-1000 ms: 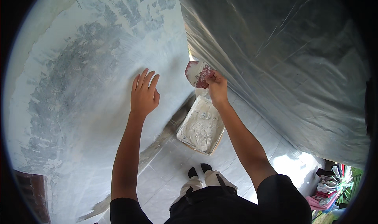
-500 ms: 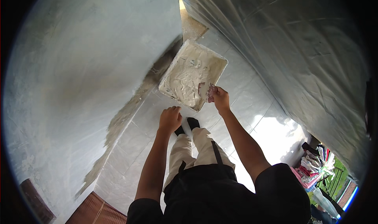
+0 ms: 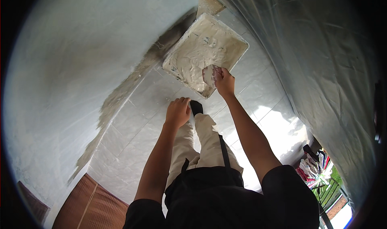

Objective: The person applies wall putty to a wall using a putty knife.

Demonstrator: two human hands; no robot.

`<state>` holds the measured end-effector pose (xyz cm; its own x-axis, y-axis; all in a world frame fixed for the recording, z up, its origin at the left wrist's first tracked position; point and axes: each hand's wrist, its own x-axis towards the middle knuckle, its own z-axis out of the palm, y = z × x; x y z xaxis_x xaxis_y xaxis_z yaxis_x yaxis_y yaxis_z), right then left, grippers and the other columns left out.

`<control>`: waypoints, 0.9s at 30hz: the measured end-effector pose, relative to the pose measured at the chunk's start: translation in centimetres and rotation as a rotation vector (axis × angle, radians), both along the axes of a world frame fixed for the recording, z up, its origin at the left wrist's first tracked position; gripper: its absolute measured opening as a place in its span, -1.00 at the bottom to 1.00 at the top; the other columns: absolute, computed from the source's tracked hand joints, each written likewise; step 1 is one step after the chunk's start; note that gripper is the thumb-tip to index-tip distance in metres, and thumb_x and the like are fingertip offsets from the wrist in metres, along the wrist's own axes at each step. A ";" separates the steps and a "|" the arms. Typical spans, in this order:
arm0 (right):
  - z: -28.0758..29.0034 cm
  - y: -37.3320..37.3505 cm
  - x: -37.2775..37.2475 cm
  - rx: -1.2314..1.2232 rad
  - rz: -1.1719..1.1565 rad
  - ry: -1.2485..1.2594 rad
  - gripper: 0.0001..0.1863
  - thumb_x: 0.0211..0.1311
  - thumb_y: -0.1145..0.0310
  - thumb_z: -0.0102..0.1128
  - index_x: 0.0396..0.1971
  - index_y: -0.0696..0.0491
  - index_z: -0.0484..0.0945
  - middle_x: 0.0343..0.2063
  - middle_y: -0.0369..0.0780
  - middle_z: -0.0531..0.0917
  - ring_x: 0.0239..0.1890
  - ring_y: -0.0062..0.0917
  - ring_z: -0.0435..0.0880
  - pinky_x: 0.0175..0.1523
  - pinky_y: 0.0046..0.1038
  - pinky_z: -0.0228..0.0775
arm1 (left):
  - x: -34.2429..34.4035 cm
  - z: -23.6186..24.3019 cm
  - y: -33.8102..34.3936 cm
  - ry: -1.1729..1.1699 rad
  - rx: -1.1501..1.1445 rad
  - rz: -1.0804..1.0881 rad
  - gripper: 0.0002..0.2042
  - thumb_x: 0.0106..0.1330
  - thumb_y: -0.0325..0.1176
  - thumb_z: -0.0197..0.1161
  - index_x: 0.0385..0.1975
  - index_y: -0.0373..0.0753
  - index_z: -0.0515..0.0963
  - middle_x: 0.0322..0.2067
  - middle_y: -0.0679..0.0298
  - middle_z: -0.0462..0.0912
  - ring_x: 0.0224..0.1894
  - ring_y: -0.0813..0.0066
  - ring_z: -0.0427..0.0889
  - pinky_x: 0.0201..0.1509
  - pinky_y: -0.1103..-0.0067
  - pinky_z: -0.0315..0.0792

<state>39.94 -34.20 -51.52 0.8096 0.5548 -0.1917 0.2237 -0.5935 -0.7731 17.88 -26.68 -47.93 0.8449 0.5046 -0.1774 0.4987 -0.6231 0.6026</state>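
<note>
A plaster-smeared pad is being gripped in the right hand and dipped at the near edge of the tray of white plaster lying on the sheet-covered floor, seemingly for loading, while the left hand is being held loosely clenched and empty above the knee, beside the plastered wall.

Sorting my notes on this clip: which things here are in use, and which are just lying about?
In use:
- right hand holding a plaster-smeared tool
- plaster tray
- left hand, curled, holding nothing visible

Lying about:
- plastic sheeting
- colourful items
- brown mat
</note>
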 end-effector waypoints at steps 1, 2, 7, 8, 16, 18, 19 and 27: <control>-0.2 0.7 0.0 0.004 0.046 -0.067 -0.80 0.19 0.48 0.10 -0.19 0.16 0.57 -0.42 -0.01 0.68 -0.37 -0.16 0.70 -0.24 -0.29 0.51 | 0.2 0.1 0.1 0.004 -0.003 0.003 -0.76 0.11 -0.50 0.15 -0.19 -0.23 0.51 -0.29 0.16 0.62 -0.21 0.14 0.58 -0.17 0.27 0.45; -0.4 1.5 -0.2 0.004 0.051 -0.061 -0.80 0.19 0.48 0.10 -0.19 0.16 0.57 -0.42 -0.01 0.68 -0.37 -0.16 0.70 -0.24 -0.29 0.51 | 0.3 0.0 0.2 0.008 0.005 0.012 -0.75 0.10 -0.49 0.16 -0.18 -0.22 0.51 -0.29 0.17 0.62 -0.20 0.17 0.58 -0.14 0.28 0.44; -1.1 4.7 -0.7 -0.056 0.168 -0.136 -0.84 0.17 0.48 0.09 -0.24 0.14 0.55 -0.42 0.07 0.63 -0.30 0.06 0.60 -0.20 -0.11 0.46 | 0.3 -0.3 0.8 0.006 0.020 0.038 -0.74 0.09 -0.47 0.18 -0.18 -0.22 0.52 -0.30 0.19 0.62 -0.19 0.19 0.58 -0.12 0.29 0.44; -1.2 5.1 -0.7 -0.057 0.172 -0.130 -0.84 0.17 0.48 0.09 -0.24 0.14 0.55 -0.42 0.07 0.63 -0.30 0.06 0.60 -0.20 -0.11 0.46 | 0.1 -0.3 0.8 0.009 0.014 0.044 -0.74 0.09 -0.47 0.18 -0.18 -0.22 0.52 -0.29 0.19 0.62 -0.19 0.19 0.58 -0.12 0.28 0.44; -3.6 5.8 0.0 -0.055 0.141 -0.082 -0.84 0.11 0.45 0.11 -0.31 0.13 0.58 -0.43 0.05 0.64 -0.30 -0.01 0.64 -0.17 -0.13 0.47 | -1.4 -0.6 0.4 0.038 -0.042 0.065 -0.73 0.11 -0.49 0.17 -0.14 -0.21 0.50 -0.24 0.17 0.61 -0.18 0.16 0.58 -0.14 0.28 0.44; -3.8 5.4 -0.3 -0.054 0.082 -0.033 -0.85 0.11 0.44 0.11 -0.33 0.14 0.58 -0.43 0.03 0.65 -0.31 -0.03 0.64 -0.18 -0.17 0.48 | -2.1 -0.6 0.3 0.047 -0.033 0.075 -0.73 0.11 -0.48 0.17 -0.15 -0.21 0.50 -0.25 0.17 0.61 -0.20 0.17 0.59 -0.16 0.29 0.45; -3.9 5.2 -0.4 -0.056 0.017 0.015 -0.85 0.11 0.43 0.11 -0.36 0.15 0.59 -0.44 0.02 0.65 -0.32 -0.05 0.64 -0.19 -0.20 0.48 | -2.3 -0.7 0.2 0.048 -0.030 0.078 -0.73 0.11 -0.48 0.17 -0.15 -0.21 0.50 -0.25 0.17 0.61 -0.20 0.17 0.59 -0.16 0.29 0.45; -3.7 5.4 1.6 -0.084 0.199 0.003 -0.86 0.07 0.40 0.16 -0.41 0.15 0.58 -0.47 -0.01 0.64 -0.35 -0.07 0.63 -0.21 -0.21 0.45 | -3.3 0.0 0.3 0.125 -0.074 0.087 -0.70 0.12 -0.45 0.17 -0.11 -0.23 0.52 -0.26 0.17 0.60 -0.16 0.20 0.56 -0.09 0.29 0.42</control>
